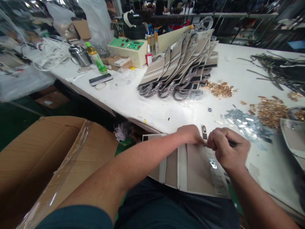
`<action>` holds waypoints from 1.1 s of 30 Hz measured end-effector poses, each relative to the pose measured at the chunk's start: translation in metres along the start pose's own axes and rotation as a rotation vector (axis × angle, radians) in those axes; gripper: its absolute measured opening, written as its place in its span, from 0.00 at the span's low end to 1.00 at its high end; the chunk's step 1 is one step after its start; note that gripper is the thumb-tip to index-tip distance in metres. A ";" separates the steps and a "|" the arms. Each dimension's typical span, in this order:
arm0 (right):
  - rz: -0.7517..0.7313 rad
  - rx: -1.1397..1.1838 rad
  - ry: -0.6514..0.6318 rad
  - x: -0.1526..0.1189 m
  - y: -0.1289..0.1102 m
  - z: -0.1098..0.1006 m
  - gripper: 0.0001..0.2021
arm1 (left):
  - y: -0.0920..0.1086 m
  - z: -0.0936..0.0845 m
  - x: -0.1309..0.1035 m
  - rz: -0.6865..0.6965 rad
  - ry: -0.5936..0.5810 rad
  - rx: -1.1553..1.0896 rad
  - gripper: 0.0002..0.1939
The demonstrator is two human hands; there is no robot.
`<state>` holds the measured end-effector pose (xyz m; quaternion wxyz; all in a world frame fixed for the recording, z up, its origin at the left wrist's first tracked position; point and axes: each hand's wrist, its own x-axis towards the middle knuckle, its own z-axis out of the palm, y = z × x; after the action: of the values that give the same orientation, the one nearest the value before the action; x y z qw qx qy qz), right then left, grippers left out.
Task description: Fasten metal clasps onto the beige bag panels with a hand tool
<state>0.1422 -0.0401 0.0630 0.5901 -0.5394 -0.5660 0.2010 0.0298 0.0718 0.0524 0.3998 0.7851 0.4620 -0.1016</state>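
A flat beige bag piece [199,168] with white bands lies across my lap and the table's front edge. At its upper edge, my left hand [190,134] is closed, with the thumb pressed down beside a dark strap tab with a gold metal fitting [204,129]. My right hand [228,148] is wrapped around a dark-handled tool [231,143], whose tip points toward my left thumb; the tip is mostly hidden. Below the hands, a small silver plate with holes [213,163] sits on the bag piece. A similar metal plate [209,109] lies on the table beyond.
Piles of gold fittings [271,111] and silver plates [245,122] lie to the right. Stacked bag pieces with plastic-wrapped handles [176,63] stand behind, beside a cream machine [130,51]. A green-capped bottle [96,58] is farther left. A large cardboard box [100,152] stands at my left.
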 end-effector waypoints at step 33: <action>0.177 0.388 0.162 0.013 0.021 -0.007 0.18 | -0.003 0.014 -0.009 0.063 0.155 0.032 0.17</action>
<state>0.1604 -0.0244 0.0522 0.7065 -0.4778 -0.4177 0.3132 0.0250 0.0567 0.0460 0.3533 0.8109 0.4652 -0.0351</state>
